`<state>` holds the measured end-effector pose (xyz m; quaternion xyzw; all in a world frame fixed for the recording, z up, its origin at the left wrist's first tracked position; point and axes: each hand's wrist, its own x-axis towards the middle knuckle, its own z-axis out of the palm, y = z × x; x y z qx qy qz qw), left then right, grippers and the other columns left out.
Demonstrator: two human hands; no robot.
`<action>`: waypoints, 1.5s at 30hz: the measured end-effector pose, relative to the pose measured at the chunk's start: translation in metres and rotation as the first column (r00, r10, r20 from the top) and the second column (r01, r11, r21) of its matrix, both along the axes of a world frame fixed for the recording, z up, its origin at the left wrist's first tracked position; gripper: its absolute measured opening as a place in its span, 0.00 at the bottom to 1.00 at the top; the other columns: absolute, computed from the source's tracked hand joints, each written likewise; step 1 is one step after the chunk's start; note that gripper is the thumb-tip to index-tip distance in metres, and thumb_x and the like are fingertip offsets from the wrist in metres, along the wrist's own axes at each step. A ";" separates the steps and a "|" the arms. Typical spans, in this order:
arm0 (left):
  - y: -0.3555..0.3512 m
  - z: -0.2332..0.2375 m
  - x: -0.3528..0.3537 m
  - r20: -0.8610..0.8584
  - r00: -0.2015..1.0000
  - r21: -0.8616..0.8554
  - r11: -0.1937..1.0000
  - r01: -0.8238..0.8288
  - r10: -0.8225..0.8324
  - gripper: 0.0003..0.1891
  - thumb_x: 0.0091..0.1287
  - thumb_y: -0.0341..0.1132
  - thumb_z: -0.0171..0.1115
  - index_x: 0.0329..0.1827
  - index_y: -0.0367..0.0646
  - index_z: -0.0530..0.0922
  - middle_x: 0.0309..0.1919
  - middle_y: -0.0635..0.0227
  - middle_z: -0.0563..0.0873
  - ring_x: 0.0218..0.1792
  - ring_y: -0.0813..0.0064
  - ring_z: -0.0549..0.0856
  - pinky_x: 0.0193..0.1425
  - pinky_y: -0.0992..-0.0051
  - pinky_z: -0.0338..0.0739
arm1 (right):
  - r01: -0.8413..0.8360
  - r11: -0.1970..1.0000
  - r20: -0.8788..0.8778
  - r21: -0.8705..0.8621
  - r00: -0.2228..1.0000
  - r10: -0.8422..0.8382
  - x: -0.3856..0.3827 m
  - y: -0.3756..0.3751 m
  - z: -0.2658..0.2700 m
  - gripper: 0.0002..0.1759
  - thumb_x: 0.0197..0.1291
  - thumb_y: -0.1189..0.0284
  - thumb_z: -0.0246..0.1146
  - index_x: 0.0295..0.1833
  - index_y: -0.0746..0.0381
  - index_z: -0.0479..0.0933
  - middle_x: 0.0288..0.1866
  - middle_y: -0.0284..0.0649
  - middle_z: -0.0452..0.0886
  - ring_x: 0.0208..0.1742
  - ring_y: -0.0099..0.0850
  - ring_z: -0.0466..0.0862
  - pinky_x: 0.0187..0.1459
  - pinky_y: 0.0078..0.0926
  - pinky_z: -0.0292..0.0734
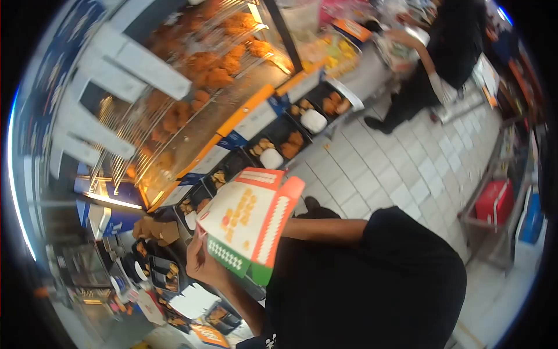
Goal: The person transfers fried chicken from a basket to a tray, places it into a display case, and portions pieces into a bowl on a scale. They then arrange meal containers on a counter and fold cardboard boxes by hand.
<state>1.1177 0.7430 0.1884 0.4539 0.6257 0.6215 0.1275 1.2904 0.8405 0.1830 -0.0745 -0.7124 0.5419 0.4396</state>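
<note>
A flattened-looking takeaway carton [238, 218], white with red and green printed edges, is in front of my body. My left hand [202, 262] pinches its lower left edge, fingers closed. My right forearm [325, 230] reaches behind the carton, which covers my right hand, so its fingers do not show. Beyond the carton runs a row of black trays [261, 152] with fried pieces and white tubs. Below my left hand are more black trays [163, 273] with food.
A heated display [215, 64] with fried chicken on wire racks fills the upper left. A person in dark clothes [442, 64] works at the upper right on the tiled floor [372, 168]. A red box [494, 200] sits on a shelf at right.
</note>
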 end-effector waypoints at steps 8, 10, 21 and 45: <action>0.023 0.009 0.001 -0.452 0.888 0.091 0.986 0.138 -0.082 0.18 0.67 0.35 0.64 0.55 0.31 0.77 0.54 0.55 0.81 0.51 0.66 0.83 0.57 0.69 0.77 | 0.223 0.975 -0.224 0.024 0.951 -0.212 -0.019 -0.004 0.000 0.08 0.57 0.74 0.67 0.41 0.64 0.78 0.47 0.44 0.80 0.47 0.44 0.80 0.46 0.38 0.76; 0.029 0.014 0.012 -0.283 0.955 0.036 0.996 -0.078 0.084 0.14 0.69 0.32 0.63 0.51 0.30 0.78 0.48 0.56 0.84 0.46 0.68 0.83 0.53 0.71 0.79 | 0.478 0.878 -0.338 0.018 0.830 -0.444 -0.025 -0.010 0.005 0.07 0.56 0.74 0.67 0.39 0.64 0.79 0.46 0.43 0.80 0.46 0.43 0.80 0.44 0.38 0.77; 0.039 -0.011 0.032 0.202 0.946 -0.347 0.884 0.313 -0.256 0.20 0.75 0.50 0.59 0.47 0.38 0.73 0.40 0.62 0.79 0.41 0.74 0.81 0.43 0.77 0.75 | 0.513 0.780 0.109 -0.359 0.853 -0.510 0.058 -0.016 -0.069 0.43 0.60 0.80 0.56 0.81 0.52 0.50 0.66 0.52 0.74 0.58 0.53 0.80 0.59 0.39 0.76; 0.015 0.008 0.161 -0.178 0.896 -0.211 0.905 0.369 -0.407 0.11 0.71 0.27 0.63 0.51 0.28 0.78 0.46 0.56 0.85 0.46 0.72 0.84 0.51 0.74 0.81 | 0.528 0.549 -0.176 -0.648 0.598 -0.782 0.076 -0.053 -0.045 0.10 0.58 0.67 0.68 0.38 0.63 0.83 0.46 0.40 0.85 0.50 0.38 0.83 0.52 0.35 0.76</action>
